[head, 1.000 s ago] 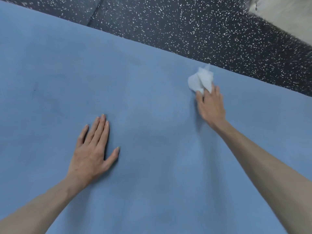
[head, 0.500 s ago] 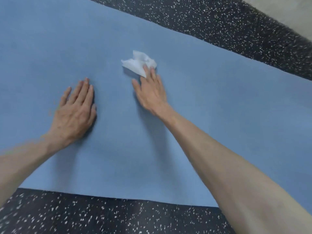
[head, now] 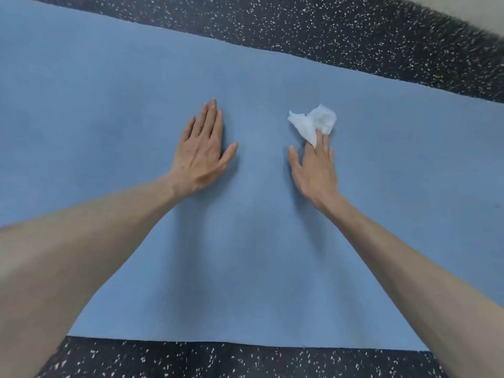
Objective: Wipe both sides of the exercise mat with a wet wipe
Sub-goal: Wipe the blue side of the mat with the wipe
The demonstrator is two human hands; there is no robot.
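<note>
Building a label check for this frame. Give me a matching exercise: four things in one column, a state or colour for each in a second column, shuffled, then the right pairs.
Column A
1. left hand
2. right hand
3. wet wipe
4. floor

Column B
a. white, crumpled, lying on the mat
b. black with white speckles
c. flat on the exercise mat, palm down, holding nothing
d. straight fingers pressing on the edge of the wipe

Pairs: 1-c, 2-d, 3-a, 4-b
</note>
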